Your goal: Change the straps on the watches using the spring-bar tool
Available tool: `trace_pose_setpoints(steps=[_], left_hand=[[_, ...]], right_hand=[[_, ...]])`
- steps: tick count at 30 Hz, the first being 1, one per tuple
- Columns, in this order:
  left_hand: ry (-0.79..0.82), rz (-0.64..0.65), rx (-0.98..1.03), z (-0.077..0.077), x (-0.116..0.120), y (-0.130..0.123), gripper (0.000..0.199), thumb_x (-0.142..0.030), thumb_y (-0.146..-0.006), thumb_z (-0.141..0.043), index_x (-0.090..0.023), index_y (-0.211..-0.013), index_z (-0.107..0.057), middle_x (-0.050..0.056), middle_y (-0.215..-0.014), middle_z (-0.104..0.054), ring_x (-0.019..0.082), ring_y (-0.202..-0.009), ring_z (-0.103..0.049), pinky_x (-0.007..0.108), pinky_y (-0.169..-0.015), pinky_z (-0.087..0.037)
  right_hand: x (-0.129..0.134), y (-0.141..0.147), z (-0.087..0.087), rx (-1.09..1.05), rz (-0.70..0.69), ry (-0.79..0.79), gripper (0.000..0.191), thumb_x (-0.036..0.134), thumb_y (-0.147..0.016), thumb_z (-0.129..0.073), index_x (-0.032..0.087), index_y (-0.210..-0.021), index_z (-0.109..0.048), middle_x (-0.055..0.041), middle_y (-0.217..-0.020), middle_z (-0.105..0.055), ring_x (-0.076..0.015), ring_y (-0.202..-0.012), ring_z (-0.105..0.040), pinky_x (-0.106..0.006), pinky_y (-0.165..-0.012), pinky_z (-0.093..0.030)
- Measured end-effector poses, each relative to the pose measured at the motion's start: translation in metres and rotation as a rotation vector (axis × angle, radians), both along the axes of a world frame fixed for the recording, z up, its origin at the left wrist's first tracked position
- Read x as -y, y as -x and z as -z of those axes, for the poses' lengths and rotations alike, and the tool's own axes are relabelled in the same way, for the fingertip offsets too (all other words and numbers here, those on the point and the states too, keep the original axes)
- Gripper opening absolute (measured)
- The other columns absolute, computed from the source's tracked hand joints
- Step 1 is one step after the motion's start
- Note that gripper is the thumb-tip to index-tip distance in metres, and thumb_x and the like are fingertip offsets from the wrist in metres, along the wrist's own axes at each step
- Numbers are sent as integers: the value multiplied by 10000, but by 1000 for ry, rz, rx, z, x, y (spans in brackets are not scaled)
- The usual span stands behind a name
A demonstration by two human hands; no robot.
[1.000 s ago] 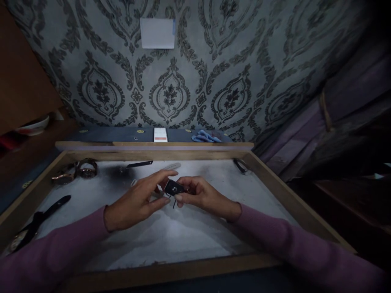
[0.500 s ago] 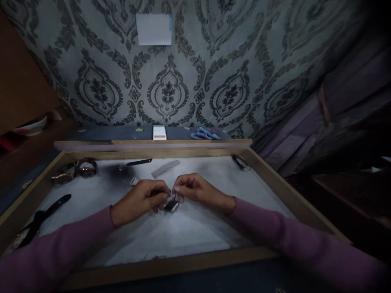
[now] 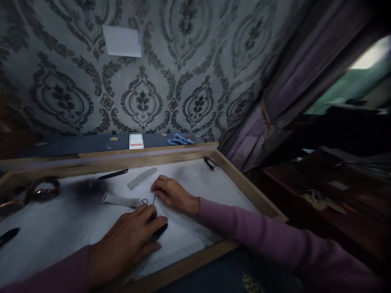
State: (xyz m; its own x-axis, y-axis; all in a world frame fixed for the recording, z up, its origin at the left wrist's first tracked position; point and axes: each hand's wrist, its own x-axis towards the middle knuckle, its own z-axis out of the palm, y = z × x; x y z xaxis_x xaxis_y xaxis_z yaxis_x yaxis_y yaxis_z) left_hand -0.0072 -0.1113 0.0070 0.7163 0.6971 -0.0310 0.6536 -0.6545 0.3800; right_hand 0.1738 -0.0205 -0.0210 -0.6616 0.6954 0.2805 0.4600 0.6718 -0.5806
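My left hand [image 3: 130, 236] is over the white tray floor, its thumb and fingers around a small dark watch body [image 3: 161, 231]. Just beyond it, my right hand [image 3: 174, 195] has its fingertips pinched together at a thin dark piece [image 3: 154, 198]; what exactly it is cannot be made out. A pale watch strap [image 3: 120, 200] with a buckle end lies behind my left hand. Farther back is a second grey strap piece [image 3: 142, 178], and a black strap [image 3: 113, 175] lies to its left.
A wooden-framed tray [image 3: 250, 195] surrounds the work. Rose-gold watches [image 3: 45, 189] sit at left, a dark band [image 3: 210, 163] in the back right corner. Behind the frame are a phone [image 3: 136, 141] and a blue cloth [image 3: 180, 139]. A purple curtain [image 3: 275, 93] hangs at right.
The view has turned rightward. My left hand has come nearer and now covers part of the dark watch body. My hands are farther apart, and more of the pale strap shows.
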Motion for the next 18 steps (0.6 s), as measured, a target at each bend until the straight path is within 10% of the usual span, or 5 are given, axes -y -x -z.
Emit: trace_pose_setpoints(steps=[9, 14, 18], left_hand=[[-202, 18, -20, 22, -2, -5, 396, -39, -856, -388, -182, -1200, -525, 134, -1127, -630, 267, -1006, -592, 370, -766, -507], [218, -299, 406, 3, -21, 7, 237, -308, -954, -384, -184, -807, -522, 18, -667, -596, 162, -614, -581, 266, -585, -460], [545, -431, 730, 0, -31, 13, 342, -490, -887, -468, -179, -748, -496, -29, -551, -521, 107, -432, -479, 203, -395, -356]], right_hand=[[-6, -7, -4, 49, 4, -74, 106, 59, -823, -572, 156, -845, -610, -90, -875, -646, -217, -862, -556, -375, -869, -420], [6, -3, -14, -93, 0, 90, 227, 223, -972, -395, 140, -895, -592, -80, -838, -648, -183, -781, -591, -315, -720, -474], [22, 4, -20, -317, -103, 677, 399, 498, -960, -401, 143, -873, -560, -31, -747, -613, -131, -630, -598, -245, -569, -475]])
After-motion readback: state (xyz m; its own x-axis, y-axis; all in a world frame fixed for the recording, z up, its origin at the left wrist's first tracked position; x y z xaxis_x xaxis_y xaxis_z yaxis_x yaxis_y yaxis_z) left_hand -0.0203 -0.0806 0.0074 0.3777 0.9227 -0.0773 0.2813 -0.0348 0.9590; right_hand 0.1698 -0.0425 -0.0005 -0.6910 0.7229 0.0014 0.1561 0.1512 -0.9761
